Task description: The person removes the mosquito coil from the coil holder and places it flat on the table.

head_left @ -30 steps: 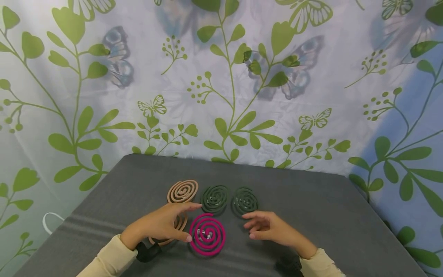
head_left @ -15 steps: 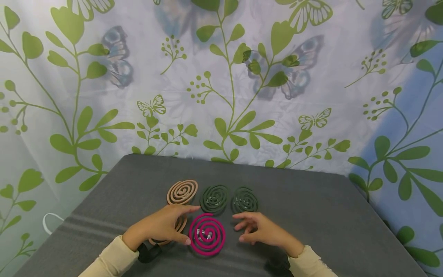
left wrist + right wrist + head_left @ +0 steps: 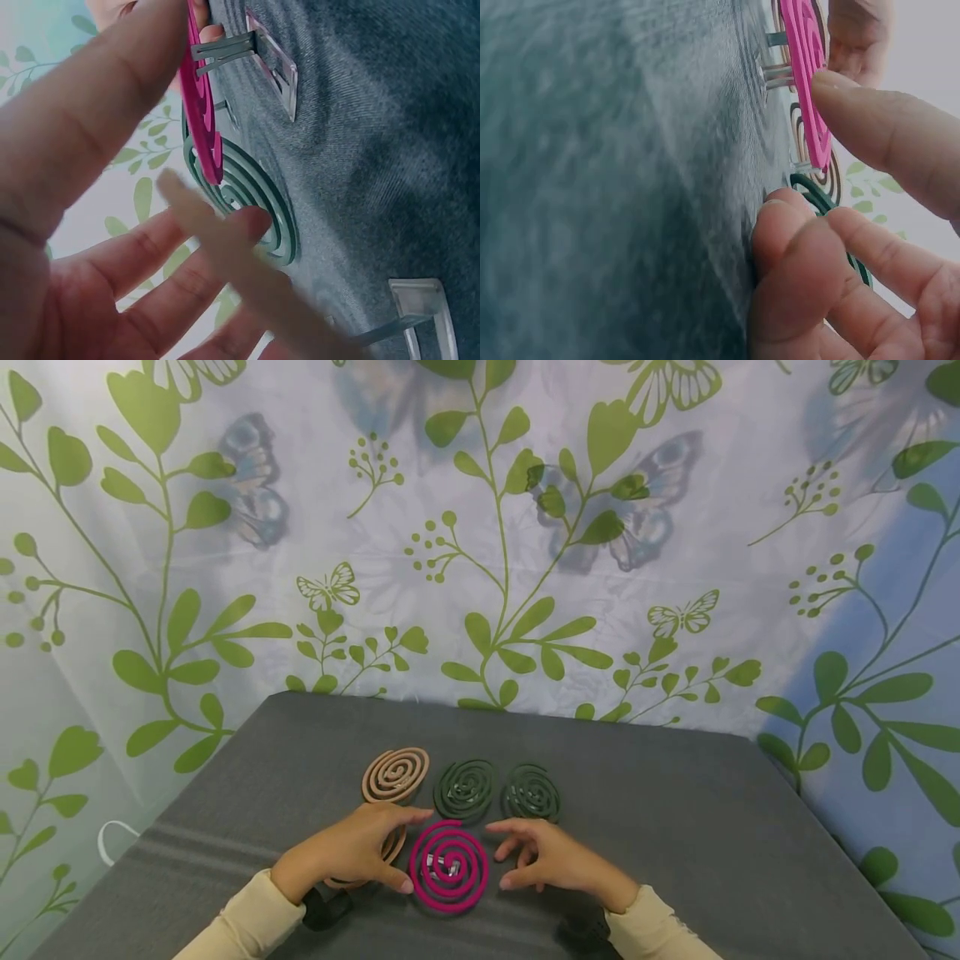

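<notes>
A pink mosquito coil (image 3: 448, 867) sits raised on a small metal stand (image 3: 274, 64), seen edge-on in both wrist views. My left hand (image 3: 356, 850) lies at its left, fingers spread and relaxed, thumb tip by the coil's edge; contact cannot be told. Beneath that hand a tan coil (image 3: 393, 843) is partly hidden. To the pink coil's right hovers my right hand (image 3: 551, 860), its fingers loosely bent and holding nothing. In the right wrist view its thumb (image 3: 855, 105) overlaps the coil's edge; touching or apart is unclear.
Behind stand another tan coil (image 3: 396, 775) and two dark green coils, one in the middle (image 3: 465, 789) and one on the right (image 3: 532, 792). A grey cloth covers the table (image 3: 675, 827). A leaf-patterned curtain (image 3: 480, 527) hangs behind it.
My right hand has moved left, from beside the right green coil to the pink coil's right edge. The left hand has stayed nearly still. The coils have not moved.
</notes>
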The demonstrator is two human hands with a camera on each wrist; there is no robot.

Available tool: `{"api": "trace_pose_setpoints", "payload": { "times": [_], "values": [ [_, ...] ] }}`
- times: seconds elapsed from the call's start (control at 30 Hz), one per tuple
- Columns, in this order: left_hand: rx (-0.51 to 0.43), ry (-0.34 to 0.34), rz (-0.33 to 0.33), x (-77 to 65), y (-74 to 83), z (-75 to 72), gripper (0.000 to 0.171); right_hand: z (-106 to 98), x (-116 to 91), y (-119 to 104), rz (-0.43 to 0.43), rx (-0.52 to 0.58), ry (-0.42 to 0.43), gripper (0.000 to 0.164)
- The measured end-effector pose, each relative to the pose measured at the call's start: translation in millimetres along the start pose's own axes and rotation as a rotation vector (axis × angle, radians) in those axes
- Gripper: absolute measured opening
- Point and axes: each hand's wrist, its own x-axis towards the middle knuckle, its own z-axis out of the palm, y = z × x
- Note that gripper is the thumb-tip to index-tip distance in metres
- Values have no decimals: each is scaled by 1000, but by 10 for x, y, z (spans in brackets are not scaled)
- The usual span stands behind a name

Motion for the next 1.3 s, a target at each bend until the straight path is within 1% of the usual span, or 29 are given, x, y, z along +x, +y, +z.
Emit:
{"api": "trace_pose_setpoints", "payload": {
  "times": [0.07,0.17,0.2,0.23,0.3,0.33,0.47,0.5,0.53,0.6,0.67,0.7,0.73,0.77,0.8,0.83,0.9,0.93,1.03,1.07,1.13,1.2,1.27,1.3],
  "values": [
    [11,12,10,2,-43,29,97,14,23,-7,4,4,-12,69],
    [7,15,-5,2,22,14,95,39,57,-1,8,-5,-19,68],
    [-12,10,-20,2,93,-15,95,45,68,3,10,-6,-21,68],
    [-14,11,-19,0,105,-21,93,52,78,8,13,-8,-19,68],
    [-16,16,-11,-1,78,-4,89,68,97,8,16,-14,-13,67],
    [-20,21,-14,-1,41,16,87,74,106,7,16,-13,-12,67],
    [6,50,-20,7,-275,175,83,95,140,7,8,3,-16,67],
    [-1,44,-27,6,-266,166,84,97,148,16,3,7,-21,67],
    [7,48,-25,9,-316,188,84,94,154,27,-7,13,-28,67],
    [15,56,2,16,-368,205,84,88,165,53,-24,17,-39,68],
    [19,42,24,23,-268,154,80,78,175,77,-36,5,-41,68],
    [19,43,27,25,-265,150,80,74,179,86,-49,2,-42,68],
    [18,53,29,30,-298,171,81,69,184,100,-59,-4,-42,68],
    [14,54,28,31,-286,167,81,71,188,99,-59,-3,-36,68],
    [3,51,11,30,-275,163,80,74,190,94,-56,5,-30,68],
    [6,44,15,26,-237,137,80,76,191,88,-52,10,-25,68],
    [-7,60,0,23,-332,181,83,88,190,67,-47,30,-12,66],
    [-11,60,9,21,-317,170,82,92,192,61,-38,36,-2,66],
    [-22,47,42,31,-219,106,81,96,186,32,-26,57,19,64],
    [-33,55,46,37,-219,109,81,95,184,27,-29,56,26,64],
    [-43,50,52,44,-123,54,80,87,178,23,-31,67,33,64],
    [-42,52,42,52,-99,42,78,80,168,14,-35,82,41,65],
    [-52,54,33,50,-42,3,78,69,158,12,-42,102,45,66],
    [-62,52,22,48,12,-23,78,64,152,11,-46,116,45,67]
  ]
}}
